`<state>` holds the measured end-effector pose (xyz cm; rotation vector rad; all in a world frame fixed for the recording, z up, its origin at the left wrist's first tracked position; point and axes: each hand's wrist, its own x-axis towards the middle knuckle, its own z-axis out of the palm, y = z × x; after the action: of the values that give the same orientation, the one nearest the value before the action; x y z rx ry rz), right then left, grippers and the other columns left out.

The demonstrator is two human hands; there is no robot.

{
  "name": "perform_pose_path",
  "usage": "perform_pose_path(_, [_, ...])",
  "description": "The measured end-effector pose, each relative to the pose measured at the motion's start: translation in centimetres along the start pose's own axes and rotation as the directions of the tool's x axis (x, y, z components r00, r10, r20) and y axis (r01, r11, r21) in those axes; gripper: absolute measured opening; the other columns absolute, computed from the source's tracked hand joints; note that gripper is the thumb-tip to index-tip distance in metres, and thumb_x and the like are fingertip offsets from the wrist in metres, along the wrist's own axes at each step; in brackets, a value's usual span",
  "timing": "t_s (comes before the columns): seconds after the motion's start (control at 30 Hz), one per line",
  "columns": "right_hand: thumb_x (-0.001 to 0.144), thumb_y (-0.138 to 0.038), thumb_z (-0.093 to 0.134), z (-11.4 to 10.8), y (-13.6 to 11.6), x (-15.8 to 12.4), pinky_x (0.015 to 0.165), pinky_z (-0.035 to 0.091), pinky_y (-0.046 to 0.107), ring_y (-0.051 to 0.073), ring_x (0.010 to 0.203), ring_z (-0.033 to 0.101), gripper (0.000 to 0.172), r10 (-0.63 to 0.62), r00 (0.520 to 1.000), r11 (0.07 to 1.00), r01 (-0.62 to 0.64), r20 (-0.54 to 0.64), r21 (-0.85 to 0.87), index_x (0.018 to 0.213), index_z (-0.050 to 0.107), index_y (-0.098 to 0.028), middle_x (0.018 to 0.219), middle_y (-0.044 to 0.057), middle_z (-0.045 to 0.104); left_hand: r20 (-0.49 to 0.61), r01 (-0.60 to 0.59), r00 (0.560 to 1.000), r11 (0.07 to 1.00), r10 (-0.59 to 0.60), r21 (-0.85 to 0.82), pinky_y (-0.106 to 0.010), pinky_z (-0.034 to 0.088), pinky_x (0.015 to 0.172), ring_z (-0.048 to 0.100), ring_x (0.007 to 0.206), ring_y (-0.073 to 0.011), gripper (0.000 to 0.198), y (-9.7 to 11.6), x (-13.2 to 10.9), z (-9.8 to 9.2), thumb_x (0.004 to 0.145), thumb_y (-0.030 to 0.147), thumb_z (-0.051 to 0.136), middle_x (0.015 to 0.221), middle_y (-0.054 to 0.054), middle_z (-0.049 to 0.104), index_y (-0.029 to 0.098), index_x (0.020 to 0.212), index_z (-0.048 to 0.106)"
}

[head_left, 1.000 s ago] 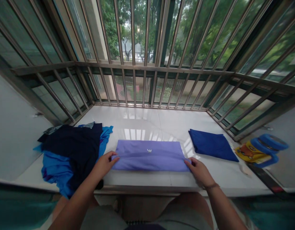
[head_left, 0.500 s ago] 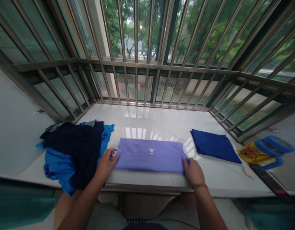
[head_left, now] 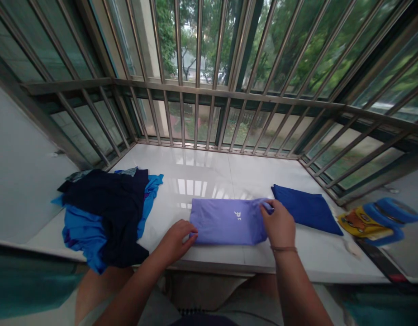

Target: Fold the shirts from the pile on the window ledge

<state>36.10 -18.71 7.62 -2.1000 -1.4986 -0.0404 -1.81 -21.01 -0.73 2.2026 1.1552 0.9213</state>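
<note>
Left hand (head_left: 175, 242) relaxed, fingers lightly curled, tips touching the near left edge of the lavender shirt (head_left: 227, 222); no grip seen. Right hand (head_left: 278, 225) clenched, fingers pinching the shirt's far right corner.

Shirt lies between both hands on the white sill (head_left: 209, 174), folded into a compact rectangle, small white logo on top, right end slightly bunched.

Left of shirt: navy garment (head_left: 105, 206) heaped on blue garment (head_left: 85, 237). Right of shirt, just past right hand: folded blue cloth (head_left: 306, 209). Farther right: yellow-and-blue object (head_left: 372, 222), kind unclear. Beyond shirt: steel window bars (head_left: 209, 113), trees outside.
</note>
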Motion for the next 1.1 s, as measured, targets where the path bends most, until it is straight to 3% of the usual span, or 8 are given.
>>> perform_pose_path(0.1, [0.099, -0.019, 0.059, 2.0, -7.9, -2.8, 0.091, 0.050, 0.036, 0.026, 0.104, 0.071, 0.020, -0.329, 0.942, 0.944, 0.327, 0.065, 0.049, 0.113, 0.074, -0.021, 0.112, 0.010, 0.078, 0.035, 0.307, 0.951, 0.922, -0.308, -0.236, -0.035, 0.053, 0.080, 0.068, 0.083, -0.0222, 0.034, 0.5, 1.8, 0.2, 0.102, 0.050, 0.060, 0.086, -0.007, 0.077, 0.023, 0.093, 0.078])
perform_pose_path(0.2, [0.103, -0.014, 0.060, 5.2, -14.0, -6.8, 0.086, 0.049, 0.036, 0.026, 0.102, 0.068, 0.017, -0.516, 0.821, 0.853, 0.519, 0.245, 0.058, 0.108, 0.073, -0.023, 0.107, 0.008, 0.076, 0.219, 0.605, 0.761, 0.545, -0.611, -0.580, -0.033, 0.053, 0.070, 0.069, 0.078, -0.0227, 0.058, 0.5, 3.4, 0.7, 0.094, 0.074, 0.059, 0.090, -0.009, 0.078, 0.019, 0.105, 0.076])
perform_pose_path(0.27, [0.106, -0.016, 0.060, 7.5, -16.0, -9.3, 0.083, 0.049, 0.037, 0.026, 0.100, 0.068, 0.014, -0.572, 0.746, 0.806, 0.588, 0.341, 0.067, 0.108, 0.072, -0.023, 0.104, 0.008, 0.075, 0.335, 0.658, 0.670, 0.322, -0.663, -0.680, -0.033, 0.053, 0.071, 0.071, 0.081, -0.0236, 0.071, 0.3, 4.0, 1.3, 0.084, 0.083, 0.064, 0.093, -0.010, 0.079, 0.017, 0.109, 0.073])
perform_pose_path(0.33, [0.107, -0.017, 0.061, 9.4, -16.3, -11.4, 0.083, 0.050, 0.037, 0.026, 0.100, 0.067, 0.015, -0.597, 0.712, 0.784, 0.616, 0.370, 0.081, 0.115, 0.071, -0.022, 0.105, 0.008, 0.075, 0.352, 0.668, 0.636, 0.261, -0.687, -0.697, -0.032, 0.052, 0.072, 0.071, 0.084, -0.0233, 0.076, -0.1, 4.0, 1.9, 0.077, 0.085, 0.071, 0.093, -0.009, 0.078, 0.017, 0.109, 0.073])
perform_pose_path(0.5, [0.107, -0.022, 0.067, 11.5, -13.7, -13.8, 0.086, 0.050, 0.038, 0.026, 0.104, 0.066, 0.014, -0.692, 0.661, 0.716, 0.679, 0.290, 0.161, 0.120, 0.070, -0.023, 0.111, 0.007, 0.076, 0.270, 0.659, 0.632, 0.319, -0.727, -0.682, -0.028, 0.045, 0.064, 0.066, 0.077, -0.0199, 0.072, -1.7, 3.4, 2.9, 0.073, 0.082, 0.077, 0.083, -0.003, 0.074, 0.017, 0.105, 0.074])
perform_pose_path(0.9, [0.103, -0.042, 0.075, 11.8, -9.8, -17.2, 0.131, 0.029, 0.046, 0.020, 0.127, 0.063, 0.020, -0.929, 0.337, 0.369, 0.817, 0.153, 0.443, 0.115, 0.073, -0.026, 0.122, 0.001, 0.080, 0.052, 0.637, 0.755, 0.712, -0.654, -0.296, -0.033, 0.052, 0.079, 0.071, 0.085, -0.0241, 0.027, -2.4, 5.0, 2.0, 0.091, 0.043, 0.062, 0.090, -0.007, 0.078, 0.019, 0.091, 0.074])
perform_pose_path(0.97, [0.104, -0.042, 0.072, 10.8, -9.4, -17.1, 0.127, 0.034, 0.042, 0.018, 0.117, 0.066, 0.016, -0.920, 0.374, 0.382, 0.794, 0.114, 0.472, 0.104, 0.072, -0.026, 0.110, 0.000, 0.080, -0.117, 0.616, 0.770, 0.779, -0.627, -0.120, -0.033, 0.051, 0.083, 0.072, 0.087, -0.0231, 0.023, -2.2, 4.0, 1.3, 0.092, 0.037, 0.064, 0.100, -0.008, 0.077, 0.019, 0.103, 0.075])
perform_pose_path(1.1, [0.110, -0.032, 0.058, 8.2, -8.1, -14.4, 0.099, 0.048, 0.036, 0.021, 0.094, 0.065, 0.022, -0.678, 0.729, 0.713, 0.622, 0.092, 0.322, 0.093, 0.071, -0.024, 0.090, 0.004, 0.074, -0.194, 0.654, 0.752, 0.750, -0.629, 0.104, -0.032, 0.047, 0.078, 0.071, 0.082, -0.0224, 0.026, -1.3, 1.7, 0.4, 0.100, 0.042, 0.063, 0.089, -0.005, 0.074, 0.019, 0.111, 0.070])
